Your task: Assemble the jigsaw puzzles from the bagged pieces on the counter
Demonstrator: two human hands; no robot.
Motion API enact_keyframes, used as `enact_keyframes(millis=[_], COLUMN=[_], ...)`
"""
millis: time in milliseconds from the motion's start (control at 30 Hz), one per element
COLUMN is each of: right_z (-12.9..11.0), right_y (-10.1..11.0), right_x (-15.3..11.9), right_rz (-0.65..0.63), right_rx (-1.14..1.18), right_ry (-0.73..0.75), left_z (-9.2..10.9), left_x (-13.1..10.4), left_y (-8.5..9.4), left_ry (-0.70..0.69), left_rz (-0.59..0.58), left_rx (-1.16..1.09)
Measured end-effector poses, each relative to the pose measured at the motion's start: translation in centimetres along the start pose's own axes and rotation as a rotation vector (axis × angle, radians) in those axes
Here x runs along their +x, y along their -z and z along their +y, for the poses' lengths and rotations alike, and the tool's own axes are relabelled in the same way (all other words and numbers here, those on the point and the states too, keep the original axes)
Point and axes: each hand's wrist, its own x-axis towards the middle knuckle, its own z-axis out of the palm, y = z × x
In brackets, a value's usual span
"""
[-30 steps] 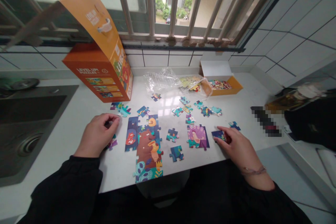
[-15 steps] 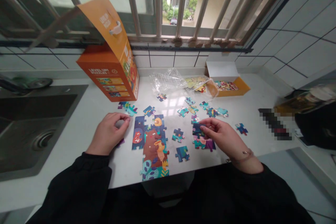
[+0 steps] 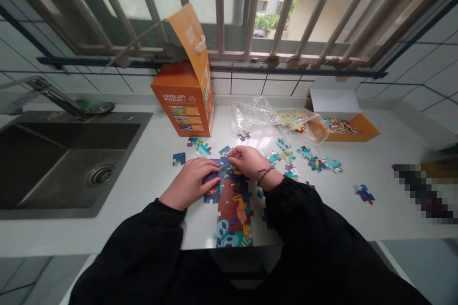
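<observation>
Relative to the earlier frame, the right hand (image 3: 248,161) has shifted from above the purple block to the top of the joined bear panel (image 3: 232,205), carrying a dark blue piece (image 3: 225,163); the left hand (image 3: 195,178) has moved onto the panel's left edge. Both units are located at the centre of the frame.

Hand state: the right thumb and fingertips are together in a pinch at the piece's upper right corner; the left fingers lie apart from the thumb, over the panel's left side. Whether the piece is fully seated cannot be told.

Handling: the piece appears light, stiff and thin, probably printed cardboard. Grip by opposite edges; the narrow tabs are likely the weakest points and could crease under bending. The panel should be steadied flat, since its interlocks may part if it is lifted.

Materials: the surface (image 3: 71,236) is pale, smooth and glossy, so loose pieces may slide easily. At centre right, a cluster of loose pieces (image 3: 317,162) shows rounded knobs and sockets. Crinkled clear film (image 3: 252,113) lies at upper centre. The orange carton (image 3: 184,102), upper left of centre, is upright, flat-sided and lidded.
</observation>
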Motion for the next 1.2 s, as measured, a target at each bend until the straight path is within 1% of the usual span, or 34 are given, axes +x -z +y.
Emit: enact_keyframes(millis=[100,233,333,467,700,833,1000,1200], right_z=[0.5,0.6,0.7,0.6,0.0,0.2,0.5,0.6], right_y=[-0.1,0.7,1.1,0.7,-0.3,-0.7,-1.1,-1.1], right_x=[1.0,1.9,2.1,1.6,0.4,0.1,-0.3,-0.4], right_rz=[-0.028,-0.028,-0.052,-0.072,0.034,0.062,0.057,0.039], right_rx=[0.057,0.097,0.089,0.017,-0.177,-0.257,-0.297,-0.322], right_ry=[-0.018,-0.015,0.010,0.047,0.130,0.200,0.263,0.289], left_z=[-0.2,-0.1,0.0,-0.1,0.0,0.1,0.1,0.3], left_x=[0.0,0.1,0.1,0.1,0.0,0.1,0.1,0.2], left_y=[-0.1,0.0,0.1,0.1,0.1,0.1,0.1,0.2], left_ry=[0.009,0.027,0.030,0.028,0.046,0.032,0.032,0.053], left_rz=[-0.028,-0.042,-0.036,-0.042,-0.055,-0.070,-0.079,-0.068], left_rx=[-0.007,-0.010,-0.024,-0.037,-0.009,0.012,0.018,-0.002])
